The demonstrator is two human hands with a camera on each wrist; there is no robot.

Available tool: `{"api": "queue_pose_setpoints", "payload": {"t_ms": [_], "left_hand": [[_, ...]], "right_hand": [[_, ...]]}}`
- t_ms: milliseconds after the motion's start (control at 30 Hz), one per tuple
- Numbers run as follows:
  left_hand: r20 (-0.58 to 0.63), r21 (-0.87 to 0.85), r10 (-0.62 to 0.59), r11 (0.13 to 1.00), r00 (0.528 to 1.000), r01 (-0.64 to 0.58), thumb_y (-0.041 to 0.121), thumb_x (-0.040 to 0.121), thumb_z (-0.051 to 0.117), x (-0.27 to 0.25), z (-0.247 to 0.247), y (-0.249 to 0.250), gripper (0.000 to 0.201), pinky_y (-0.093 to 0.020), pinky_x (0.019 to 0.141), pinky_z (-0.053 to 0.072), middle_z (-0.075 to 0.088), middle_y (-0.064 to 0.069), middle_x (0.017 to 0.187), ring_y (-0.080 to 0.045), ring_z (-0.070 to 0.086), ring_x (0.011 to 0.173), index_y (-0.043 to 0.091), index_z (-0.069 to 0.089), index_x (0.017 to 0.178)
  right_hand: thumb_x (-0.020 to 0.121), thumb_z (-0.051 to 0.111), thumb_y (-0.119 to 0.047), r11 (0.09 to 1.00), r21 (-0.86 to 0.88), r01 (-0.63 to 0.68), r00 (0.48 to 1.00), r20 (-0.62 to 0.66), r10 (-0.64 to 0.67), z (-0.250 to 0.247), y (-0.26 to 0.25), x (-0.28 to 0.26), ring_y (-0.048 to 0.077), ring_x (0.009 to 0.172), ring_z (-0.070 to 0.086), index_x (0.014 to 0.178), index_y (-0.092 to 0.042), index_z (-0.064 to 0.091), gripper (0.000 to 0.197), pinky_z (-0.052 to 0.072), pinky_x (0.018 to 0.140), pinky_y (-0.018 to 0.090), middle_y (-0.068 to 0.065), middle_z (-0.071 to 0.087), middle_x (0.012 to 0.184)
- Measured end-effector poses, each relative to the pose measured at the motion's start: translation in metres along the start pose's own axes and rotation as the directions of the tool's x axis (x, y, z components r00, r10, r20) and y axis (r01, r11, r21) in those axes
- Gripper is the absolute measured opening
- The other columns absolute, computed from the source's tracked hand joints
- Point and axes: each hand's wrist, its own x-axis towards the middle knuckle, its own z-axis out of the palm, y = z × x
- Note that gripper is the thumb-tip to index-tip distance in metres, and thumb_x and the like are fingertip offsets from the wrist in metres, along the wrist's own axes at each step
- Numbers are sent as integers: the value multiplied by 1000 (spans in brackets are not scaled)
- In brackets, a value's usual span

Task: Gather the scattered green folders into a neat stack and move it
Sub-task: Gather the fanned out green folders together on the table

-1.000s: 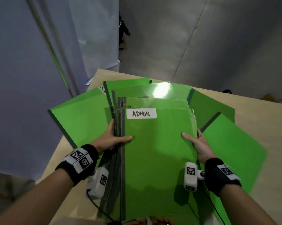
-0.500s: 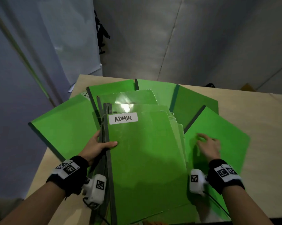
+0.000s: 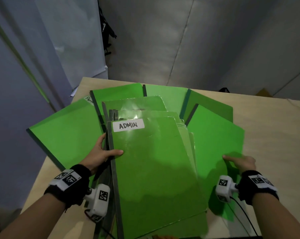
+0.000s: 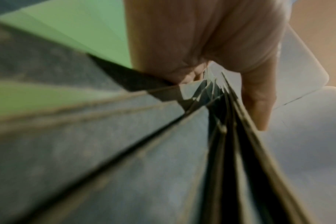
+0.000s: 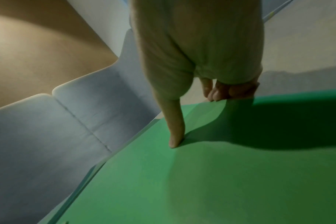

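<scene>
A gathered pile of green folders (image 3: pixel 154 166) lies on the wooden table (image 3: pixel 275 135), topped by one labelled ADMIN. My left hand (image 3: pixel 102 152) grips the pile's left spine edge (image 4: pixel 226 121), thumb on top and fingers underneath. More green folders fan out beneath: one far left (image 3: pixel 64 133), two at the back (image 3: pixel 166 94), one on the right (image 3: pixel 216 140). My right hand (image 3: pixel 240 162) pinches the right folder's outer edge (image 5: pixel 201 151), thumb pressed on its cover and fingers curled under the rim.
The table's left edge (image 3: pixel 42 169) runs close to the left folder, which overhangs it. Grey fabric walls stand behind and to the left. Bare tabletop lies to the right of the folders.
My right hand left the pile's right side, moved out to the right folder and took hold of its outer edge. The left hand kept its grip on the pile.
</scene>
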Motion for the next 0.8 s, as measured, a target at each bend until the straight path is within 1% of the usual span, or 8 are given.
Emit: {"api": "queue_pose_setpoints", "payload": {"t_ms": [133,233,367,433,500,633,733,800], "left_hand": [[-45,92,49,995,998,-44,-1,76,68,-1,4,4,94,-46,110,28,19,-18,156,-34,28,140,22,14,150],[-68,224,33,974,997,-17,28,56,86,1,3,5,115,-48,111,32,23,-13,154,-33,31,139,19,19,149],[-57,254,20,967,998,-5,40,47,89,10,2,4,116,-44,102,45,38,-10,144,-30,49,125,13,32,144],[-10,223,13,975,1000,-10,28,47,87,6,6,8,111,-43,94,49,53,-8,131,-28,58,111,13,32,142],[9,224,24,974,1000,-26,13,64,79,5,6,10,93,-36,86,48,51,-8,128,-27,55,109,13,28,143],[-11,143,44,989,999,-42,3,72,71,3,3,6,81,-34,90,47,48,-14,137,-22,58,103,11,30,141],[-20,63,42,997,999,-41,-5,77,64,1,1,1,71,-35,89,47,52,-16,130,-21,59,96,8,32,139],[-30,19,52,998,998,-52,-5,77,64,0,2,0,73,-37,95,45,56,-12,121,-23,59,98,8,29,140]], "right_hand": [[62,82,-7,982,147,121,984,111,-138,7,-14,-17,40,114,56,121,9,52,69,44,100,49,23,59,123],[61,82,-1,966,191,173,967,155,-204,16,-22,-25,39,111,58,128,4,43,77,47,97,51,22,58,123],[73,75,-4,949,202,241,934,216,-284,24,-38,-41,41,121,51,137,-4,32,77,45,99,53,24,49,135],[79,69,-7,948,188,258,913,273,-303,29,-40,-49,40,130,41,144,-9,25,78,38,105,55,22,36,147],[86,61,-7,950,164,264,891,334,-306,34,-40,-58,40,133,37,146,-11,23,71,36,106,51,21,30,150],[90,50,-4,943,211,257,834,444,-327,46,-42,-82,35,125,45,146,-17,26,61,45,93,47,20,32,149],[97,38,-10,943,205,260,807,490,-329,54,-42,-102,34,136,34,146,-12,24,51,30,110,47,16,29,152],[99,30,-31,943,230,241,773,542,-330,60,-39,-120,32,141,28,146,-12,25,51,21,116,49,13,26,155]]}}
